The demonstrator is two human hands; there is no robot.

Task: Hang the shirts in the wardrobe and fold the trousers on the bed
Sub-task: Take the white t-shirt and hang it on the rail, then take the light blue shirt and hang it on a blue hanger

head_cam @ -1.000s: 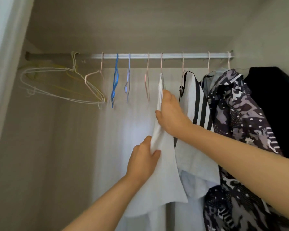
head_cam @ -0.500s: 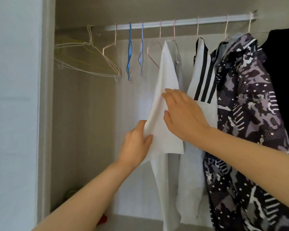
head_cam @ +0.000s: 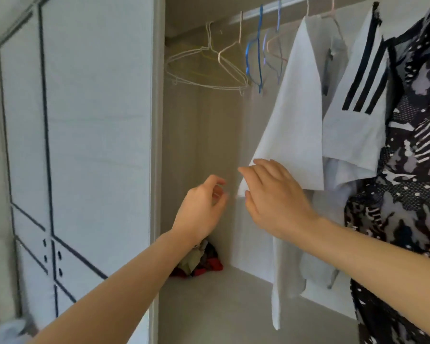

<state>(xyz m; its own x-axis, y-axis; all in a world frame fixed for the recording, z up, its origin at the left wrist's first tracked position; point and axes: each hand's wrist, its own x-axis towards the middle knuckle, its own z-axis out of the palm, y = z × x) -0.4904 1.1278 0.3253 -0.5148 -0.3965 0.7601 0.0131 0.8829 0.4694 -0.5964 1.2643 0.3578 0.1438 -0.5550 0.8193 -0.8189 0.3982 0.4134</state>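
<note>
A plain white shirt [head_cam: 298, 115] hangs from a pink hanger on the wardrobe rail [head_cam: 248, 17]. My right hand [head_cam: 271, 197] is in front of its sleeve hem, with loosely spread fingers just touching the cloth edge. My left hand [head_cam: 201, 209] hovers a little left of the sleeve, fingers loosely curled and holding nothing. To the right hang a white shirt with black stripes [head_cam: 358, 100] and a dark patterned shirt [head_cam: 412, 170]. No trousers or bed are in view.
Empty wire hangers [head_cam: 209, 68] and blue hangers [head_cam: 256, 53] hang at the rail's left end. A white panelled wardrobe door [head_cam: 72, 145] stands at left. A small heap of coloured cloth [head_cam: 199, 261] lies in the back left corner of the wardrobe floor.
My left hand has let go of the white sleeve and moved left of it. My right hand slid down to the sleeve's lower edge. The view has swung left and downward.
</note>
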